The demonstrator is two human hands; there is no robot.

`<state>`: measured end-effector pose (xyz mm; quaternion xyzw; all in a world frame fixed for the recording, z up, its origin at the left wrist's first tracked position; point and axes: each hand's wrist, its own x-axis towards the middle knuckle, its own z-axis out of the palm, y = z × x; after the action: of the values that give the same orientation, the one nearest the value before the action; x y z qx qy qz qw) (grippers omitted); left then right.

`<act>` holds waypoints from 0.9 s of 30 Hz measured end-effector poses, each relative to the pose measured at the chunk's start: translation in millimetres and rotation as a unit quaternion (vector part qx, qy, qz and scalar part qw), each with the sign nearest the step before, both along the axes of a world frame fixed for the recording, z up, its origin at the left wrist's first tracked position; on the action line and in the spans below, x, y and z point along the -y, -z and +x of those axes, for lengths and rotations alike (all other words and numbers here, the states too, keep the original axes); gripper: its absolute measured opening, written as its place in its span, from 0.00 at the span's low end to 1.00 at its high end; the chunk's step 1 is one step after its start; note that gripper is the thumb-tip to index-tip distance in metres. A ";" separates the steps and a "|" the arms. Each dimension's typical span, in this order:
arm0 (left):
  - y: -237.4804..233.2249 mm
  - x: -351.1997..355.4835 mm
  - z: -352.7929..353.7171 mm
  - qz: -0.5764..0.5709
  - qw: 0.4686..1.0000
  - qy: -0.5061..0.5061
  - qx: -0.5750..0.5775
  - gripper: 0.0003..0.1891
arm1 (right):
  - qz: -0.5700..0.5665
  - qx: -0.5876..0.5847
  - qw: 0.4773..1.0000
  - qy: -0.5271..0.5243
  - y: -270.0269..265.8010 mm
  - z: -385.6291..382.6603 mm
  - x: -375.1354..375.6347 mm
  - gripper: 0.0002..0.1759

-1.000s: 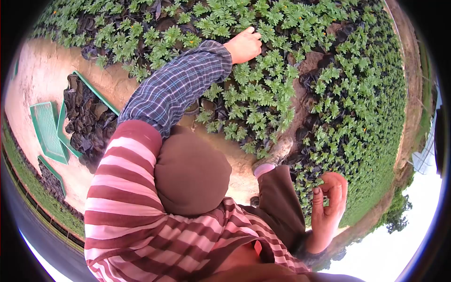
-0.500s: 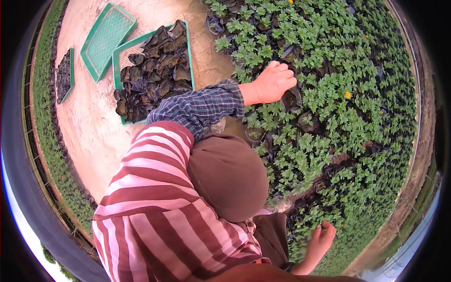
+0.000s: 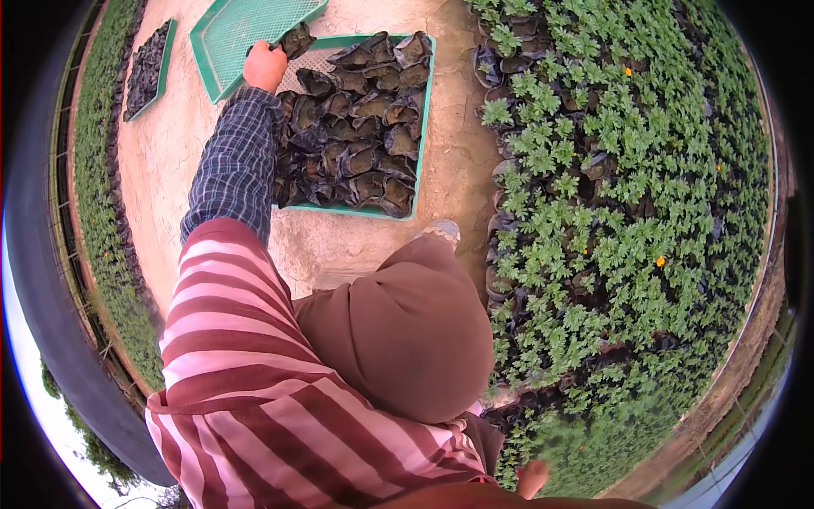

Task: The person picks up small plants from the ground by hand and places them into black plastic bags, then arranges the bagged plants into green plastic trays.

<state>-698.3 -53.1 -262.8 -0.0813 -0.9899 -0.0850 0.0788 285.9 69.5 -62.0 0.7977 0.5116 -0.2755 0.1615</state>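
Note:
My left hand (image 3: 265, 68), in a plaid sleeve, is closed on a black plastic nursery bag (image 3: 297, 41) with soil in it. It holds the bag at the upper left corner of a green tray (image 3: 415, 191). Rows of similar black soil bags (image 3: 356, 136) fill most of that tray, and some of its mesh floor shows beside my hand. At the lower right, my right hand (image 3: 532, 479) is over the leafy plants; motion blur hides its fingers.
A bed of green seedlings (image 3: 610, 237) in black bags, with a few orange flowers, covers the right side. Another green mesh tray (image 3: 246, 34) lies at the top left. Farther left is a tray of dark bags (image 3: 148, 72). Dry, pale soil (image 3: 458, 127) lies between tray and bed.
My left hand has moved from among the plants to the tray on the left, where it grips a soil bag. My right hand has dropped lower. The view has shifted left.

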 end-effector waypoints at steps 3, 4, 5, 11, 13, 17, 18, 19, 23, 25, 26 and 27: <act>1.3 47.9 -26.2 0.013 0.998 -0.056 0.027 0.19 | -0.037 0.041 0.994 0.094 0.8 32.3 14.1 0.05; 0.5 59.6 -29.9 0.012 0.997 -0.063 0.040 0.20 | -0.045 0.066 0.992 0.097 -0.9 34.9 17.9 0.05; 0.5 68.2 -34.0 0.015 0.996 -0.070 0.052 0.20 | -0.051 0.089 0.990 0.100 -0.9 37.4 20.7 0.06; 21.1 114.1 -45.1 0.037 0.988 -0.100 0.109 0.23 | -0.019 0.010 0.997 0.073 -10.2 15.6 21.9 0.07; 20.6 111.3 -31.5 -0.055 0.991 -0.063 0.102 0.25 | -0.011 -0.008 0.995 0.098 -7.2 28.2 16.2 0.06; 13.8 97.8 5.5 -0.089 0.984 -0.043 0.147 0.24 | -0.006 -0.002 0.990 0.143 -8.8 9.1 -5.6 0.06; 9.5 91.3 18.0 -0.097 0.983 -0.040 0.151 0.23 | -0.005 -0.003 0.990 0.138 -4.9 16.6 -11.0 0.06; 11.6 91.8 22.3 -0.094 0.983 -0.044 0.151 0.23 | -0.002 -0.019 0.990 0.139 2.5 42.1 -16.6 0.06; 23.9 102.9 33.8 -0.095 0.974 -0.050 0.200 0.24 | 0.020 -0.051 0.989 0.134 -8.1 3.8 -22.8 0.08; 25.6 108.6 36.8 -0.071 0.959 -0.110 0.253 0.21 | 0.004 -0.054 0.991 0.123 -13.1 -46.0 -37.9 0.06; 43.7 129.9 27.7 0.005 0.950 -0.131 0.282 0.21 | -0.006 -0.057 0.991 0.118 -22.1 -51.0 -30.5 0.05; 71.7 152.2 10.7 0.137 0.923 -0.165 0.320 0.17 | -0.001 -0.049 0.992 0.112 -20.3 -47.9 -29.8 0.07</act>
<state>-687.6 -205.4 -334.5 0.1261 -0.9405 -0.2267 -0.2194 238.1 99.3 -41.7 0.8351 0.4262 -0.3315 0.1053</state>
